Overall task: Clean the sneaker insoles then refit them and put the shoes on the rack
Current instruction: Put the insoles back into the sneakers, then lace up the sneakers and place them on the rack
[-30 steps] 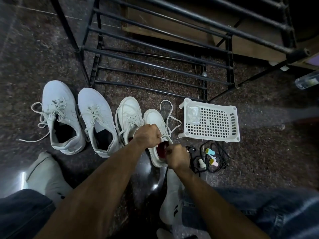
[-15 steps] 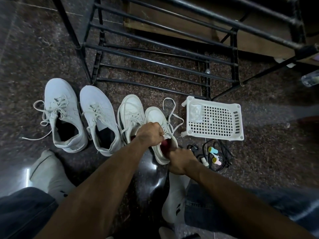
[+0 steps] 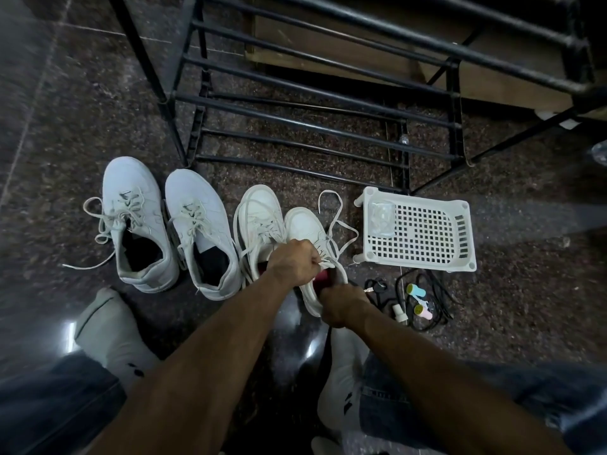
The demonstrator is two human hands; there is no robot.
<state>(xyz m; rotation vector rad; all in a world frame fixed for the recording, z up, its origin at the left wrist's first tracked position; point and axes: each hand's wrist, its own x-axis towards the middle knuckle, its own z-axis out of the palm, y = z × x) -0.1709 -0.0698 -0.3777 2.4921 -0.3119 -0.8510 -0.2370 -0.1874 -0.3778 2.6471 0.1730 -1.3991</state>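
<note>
Red lining showed at the mouth of the white sneaker [image 3: 308,244] just left of the basket [image 3: 420,231]. Left hand [image 3: 294,262] was clenched on its tongue and laces; right hand [image 3: 341,305] was curled at the heel, grip hidden. Insole not visible. Risks: insole may crease inside; loose laces could snag; shoe could tip toward the cables [image 3: 437,300].

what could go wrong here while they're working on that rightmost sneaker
1. The left hand grips the rightmost sneaker at its laces; the loose lace loops might snag or tangle.
2. The right hand works close to the black cables and could drag them.
</note>
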